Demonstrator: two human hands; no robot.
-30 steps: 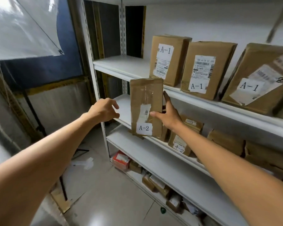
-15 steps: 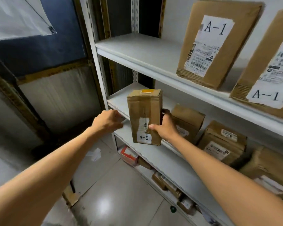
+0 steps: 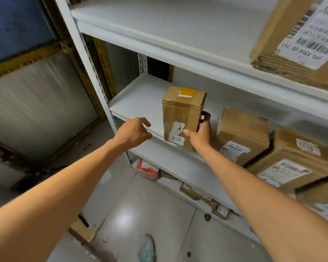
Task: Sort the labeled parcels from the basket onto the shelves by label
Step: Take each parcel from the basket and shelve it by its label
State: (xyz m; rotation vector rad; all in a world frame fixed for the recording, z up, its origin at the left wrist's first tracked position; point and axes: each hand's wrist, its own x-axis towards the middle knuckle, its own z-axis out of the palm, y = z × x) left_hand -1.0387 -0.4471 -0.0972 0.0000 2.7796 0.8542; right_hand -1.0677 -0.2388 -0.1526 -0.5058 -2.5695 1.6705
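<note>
parcel labelled a-2 [image 3: 182, 114] stands upright at the front edge of the middle shelf [image 3: 138, 103], just left of another brown parcel [image 3: 240, 129]. your right hand [image 3: 199, 136] grips its right side, thumb on the front, fingers behind. your left hand [image 3: 133, 132] hovers by the shelf edge, fingers loosely curled, holding nothing.

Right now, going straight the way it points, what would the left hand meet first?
Likely the front edge of the middle shelf, with the A-2 parcel just beyond; depth is unclear.
</note>
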